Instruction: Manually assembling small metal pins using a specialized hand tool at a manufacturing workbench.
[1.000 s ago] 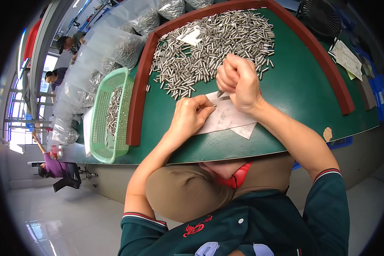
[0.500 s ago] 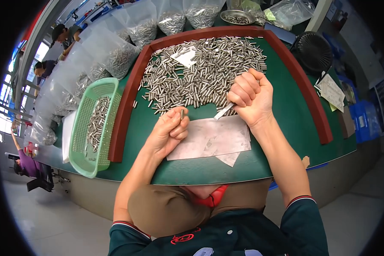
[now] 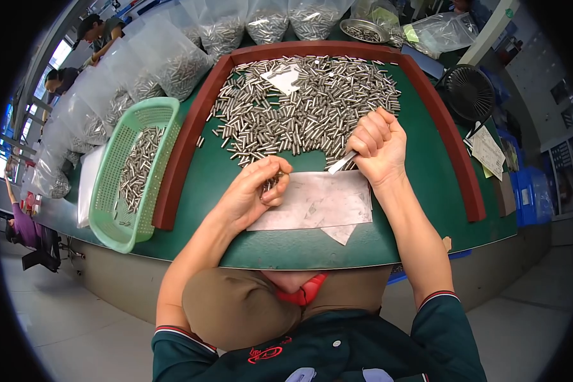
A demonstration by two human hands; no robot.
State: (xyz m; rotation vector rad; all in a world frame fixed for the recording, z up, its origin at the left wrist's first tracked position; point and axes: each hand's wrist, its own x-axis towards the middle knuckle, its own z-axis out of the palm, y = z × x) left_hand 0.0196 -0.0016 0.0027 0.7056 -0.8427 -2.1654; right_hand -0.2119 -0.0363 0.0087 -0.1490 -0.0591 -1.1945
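My left hand [image 3: 251, 194] is curled around several short metal pins [image 3: 269, 184], which show between its fingers. It hovers at the left edge of a stained pinkish-white sheet [image 3: 325, 198]. My right hand [image 3: 381, 149] is a fist around a flat, shiny metal blade [image 3: 342, 162]; the tip sticks out on the left, above the top of the sheet, and the rest is hidden in the fist. Beyond both hands, a wide heap of loose silvery pins [image 3: 299, 121] spreads over the green tabletop [image 3: 423, 153], with a white scrap of paper [image 3: 285, 77] on it.
A dark red raised border [image 3: 442, 121] frames the heap on three sides. To the left stands a green plastic basket [image 3: 102, 213] with more pins. Clear bags of pins [image 3: 183, 67] line the far left and back. At the right is a black fan [image 3: 467, 93].
My left fingers have rolled inward, and the single upright pin at the fingertips has given way to several pins in the curled hand. My right hand keeps its grip on the blade.
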